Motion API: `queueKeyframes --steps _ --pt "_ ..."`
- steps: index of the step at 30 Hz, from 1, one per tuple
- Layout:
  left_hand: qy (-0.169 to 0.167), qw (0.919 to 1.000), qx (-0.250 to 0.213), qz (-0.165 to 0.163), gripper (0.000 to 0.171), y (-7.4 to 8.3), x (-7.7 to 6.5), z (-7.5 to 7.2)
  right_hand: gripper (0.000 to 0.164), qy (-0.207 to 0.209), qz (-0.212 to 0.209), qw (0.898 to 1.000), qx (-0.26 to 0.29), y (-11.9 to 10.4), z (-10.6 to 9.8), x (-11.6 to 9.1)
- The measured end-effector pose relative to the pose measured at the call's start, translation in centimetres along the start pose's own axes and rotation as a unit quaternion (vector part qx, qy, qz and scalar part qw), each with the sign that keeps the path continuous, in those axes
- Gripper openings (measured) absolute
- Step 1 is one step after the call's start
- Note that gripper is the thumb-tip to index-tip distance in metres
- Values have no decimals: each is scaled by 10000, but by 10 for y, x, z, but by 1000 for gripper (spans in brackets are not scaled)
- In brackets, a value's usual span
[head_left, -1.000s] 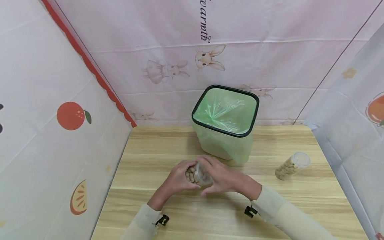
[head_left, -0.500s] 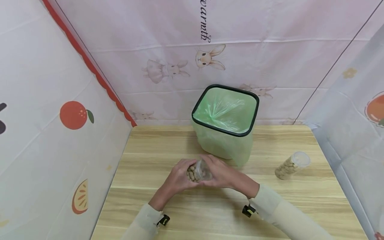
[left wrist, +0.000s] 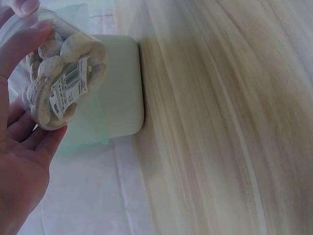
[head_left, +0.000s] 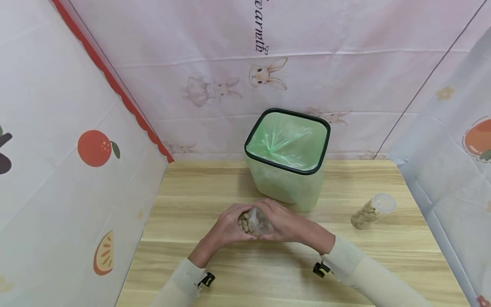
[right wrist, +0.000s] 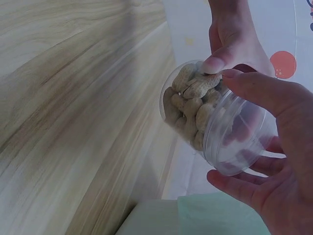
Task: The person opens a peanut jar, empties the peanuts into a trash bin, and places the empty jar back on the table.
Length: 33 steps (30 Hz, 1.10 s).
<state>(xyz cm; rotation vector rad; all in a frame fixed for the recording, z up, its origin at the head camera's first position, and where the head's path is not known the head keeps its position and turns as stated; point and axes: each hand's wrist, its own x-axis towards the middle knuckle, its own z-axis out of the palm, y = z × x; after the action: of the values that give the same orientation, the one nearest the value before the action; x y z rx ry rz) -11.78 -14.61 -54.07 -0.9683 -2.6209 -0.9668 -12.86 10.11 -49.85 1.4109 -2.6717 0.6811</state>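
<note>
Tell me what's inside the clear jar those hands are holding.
Peanuts in shells show through the clear jar. A barcode label hides some, and the left hand and right hand cover parts of its wall; what lies behind those cannot be seen.

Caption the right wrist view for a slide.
Left hand and right hand hold a clear jar of in-shell peanuts.

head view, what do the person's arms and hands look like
The left hand and right hand are bare, without gloves. The left sleeve and right sleeve are long, plain and pale cream, ending short of the hands. A small black device with a yellowish mark shows near each sleeve's end.
</note>
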Motion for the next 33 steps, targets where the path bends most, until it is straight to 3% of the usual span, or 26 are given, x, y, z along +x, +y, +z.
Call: queueKeyframes --steps 5,13,20,27,33 --pt "-208 9993 -297 -74 90 1 1 -4 96 108 -337 9993 -155 0 -1 -3" --pt "-778 9922 -794 -567 90 3 2 -10 97 -37 -649 9975 -293 1 0 -7" --pt "-963 9864 -1120 -727 91 0 3 -13 97 301 -1177 9907 -615 1 0 -6" --pt "-961 9837 -1247 -867 91 -1 1 -12 98 287 -1146 9914 -567 1 -2 -7" --pt "-883 9806 -1371 -1088 89 0 1 -14 99 176 -756 9969 -110 2 -6 -8"
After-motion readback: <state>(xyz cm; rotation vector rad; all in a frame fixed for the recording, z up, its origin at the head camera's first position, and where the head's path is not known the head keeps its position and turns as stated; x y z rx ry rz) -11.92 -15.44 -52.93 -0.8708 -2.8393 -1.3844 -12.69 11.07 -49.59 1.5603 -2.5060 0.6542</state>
